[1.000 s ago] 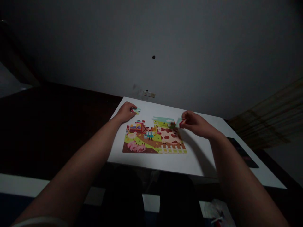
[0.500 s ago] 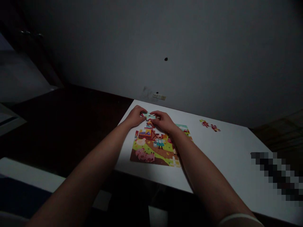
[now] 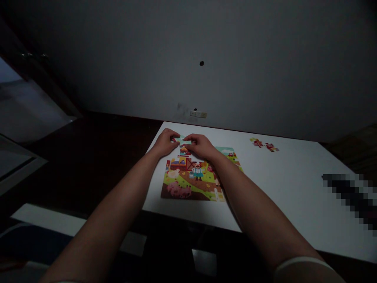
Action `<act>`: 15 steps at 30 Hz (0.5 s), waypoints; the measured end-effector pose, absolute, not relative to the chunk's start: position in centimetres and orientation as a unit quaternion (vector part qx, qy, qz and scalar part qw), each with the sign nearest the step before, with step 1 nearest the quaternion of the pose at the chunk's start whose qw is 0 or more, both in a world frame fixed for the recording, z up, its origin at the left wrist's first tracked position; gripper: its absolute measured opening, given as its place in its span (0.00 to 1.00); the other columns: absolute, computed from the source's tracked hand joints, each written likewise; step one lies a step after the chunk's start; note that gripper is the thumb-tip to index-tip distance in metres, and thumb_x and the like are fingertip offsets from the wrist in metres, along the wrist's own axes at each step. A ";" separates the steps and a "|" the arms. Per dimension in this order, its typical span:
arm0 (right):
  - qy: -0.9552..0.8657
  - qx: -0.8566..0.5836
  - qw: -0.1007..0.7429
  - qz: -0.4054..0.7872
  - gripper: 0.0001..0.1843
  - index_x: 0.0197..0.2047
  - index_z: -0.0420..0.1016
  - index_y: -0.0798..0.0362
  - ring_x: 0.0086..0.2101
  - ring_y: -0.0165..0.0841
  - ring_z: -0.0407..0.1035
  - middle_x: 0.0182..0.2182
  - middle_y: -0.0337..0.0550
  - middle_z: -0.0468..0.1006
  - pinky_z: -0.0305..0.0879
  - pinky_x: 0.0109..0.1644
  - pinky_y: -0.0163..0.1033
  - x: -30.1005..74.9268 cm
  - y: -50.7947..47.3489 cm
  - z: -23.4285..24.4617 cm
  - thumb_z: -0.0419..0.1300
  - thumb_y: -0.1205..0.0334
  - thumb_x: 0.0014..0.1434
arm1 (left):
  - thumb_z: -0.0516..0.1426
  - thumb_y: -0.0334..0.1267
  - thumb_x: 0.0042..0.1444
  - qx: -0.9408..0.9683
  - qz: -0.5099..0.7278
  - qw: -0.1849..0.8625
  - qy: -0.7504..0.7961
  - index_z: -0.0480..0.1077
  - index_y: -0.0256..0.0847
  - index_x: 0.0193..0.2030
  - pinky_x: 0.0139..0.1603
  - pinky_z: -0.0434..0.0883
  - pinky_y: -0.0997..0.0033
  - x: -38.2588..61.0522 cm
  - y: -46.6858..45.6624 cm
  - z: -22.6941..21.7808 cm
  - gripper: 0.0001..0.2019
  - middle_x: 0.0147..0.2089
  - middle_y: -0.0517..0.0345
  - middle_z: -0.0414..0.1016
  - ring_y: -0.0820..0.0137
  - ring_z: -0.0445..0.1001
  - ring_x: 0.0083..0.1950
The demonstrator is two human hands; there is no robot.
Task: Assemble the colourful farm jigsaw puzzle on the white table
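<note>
Piece (image 3: pixel 182 139): a pale green one was held at the far left corner of the puzzle (image 3: pixel 203 182), between the 2 hands.
Left hand (image 3: pixel 165 142): the fingers were curled, with the tips closed on the piece's left side.
Right hand (image 3: pixel 202 146): the fingers were curled, with the tips closed on its right side; the forearm was laid across the puzzle.
Handling: the piece was judged light, thin and stiff, probably card. Its tabs could be bent if forced.
Hold: it was judged best pinched by its edges or pressed flat from above.
Table (image 3: pixel 282 188): the puzzle lay on its left part; 2 loose pieces (image 3: pixel 263 144) lay far right, well apart from the hands.
Hidden: the piece's outline was mostly covered by fingertips, so whether it was seated or lifted could not be told. The light was dim, and a patch (image 3: pixel 350 194) at the right was pixelated.
</note>
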State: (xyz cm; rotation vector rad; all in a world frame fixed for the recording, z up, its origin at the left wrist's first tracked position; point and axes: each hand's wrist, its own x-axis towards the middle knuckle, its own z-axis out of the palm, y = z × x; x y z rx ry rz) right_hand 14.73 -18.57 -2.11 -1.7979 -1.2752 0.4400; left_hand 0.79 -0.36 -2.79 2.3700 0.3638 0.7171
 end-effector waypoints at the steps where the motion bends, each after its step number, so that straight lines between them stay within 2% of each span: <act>1: -0.516 -0.721 0.428 0.175 0.19 0.55 0.81 0.52 0.31 0.33 0.70 0.33 0.40 0.81 0.67 0.38 0.38 14.7 -18.6 -2.1 0.67 0.56 0.61 | 0.65 0.31 0.52 0.899 0.270 0.315 0.140 0.80 0.44 0.47 0.58 0.76 0.59 0.8 -0.4 -2.7 0.15 0.50 0.52 0.72 0.62 0.76 0.49; 3: -0.528 -0.722 0.416 0.161 0.19 0.55 0.82 0.51 0.33 0.34 0.73 0.36 0.41 0.83 0.68 0.41 0.39 14.5 -18.8 -2.0 0.68 0.57 0.62 | 0.64 0.30 0.52 0.900 0.263 0.317 0.144 0.80 0.43 0.47 0.57 0.76 0.59 0.8 -0.5 -2.6 0.15 0.50 0.53 0.72 0.63 0.76 0.48; 8: -0.577 -0.728 0.360 0.086 0.15 0.53 0.84 0.50 0.45 0.42 0.76 0.48 0.49 0.84 0.69 0.54 0.46 14.5 -19.3 -1.4 0.68 0.56 0.64 | 0.65 0.31 0.54 0.896 0.277 0.322 0.128 0.80 0.41 0.49 0.56 0.77 0.60 0.6 -0.8 -2.4 0.15 0.53 0.50 0.70 0.65 0.75 0.47; 15: -0.601 -0.724 0.333 0.051 0.12 0.49 0.84 0.49 0.51 0.47 0.72 0.48 0.50 0.82 0.65 0.61 0.51 14.9 -19.2 -1.9 0.69 0.54 0.64 | 0.65 0.30 0.54 0.896 0.272 0.327 0.129 0.79 0.42 0.50 0.56 0.77 0.59 0.4 -1.1 -1.8 0.16 0.53 0.50 0.69 0.65 0.76 0.47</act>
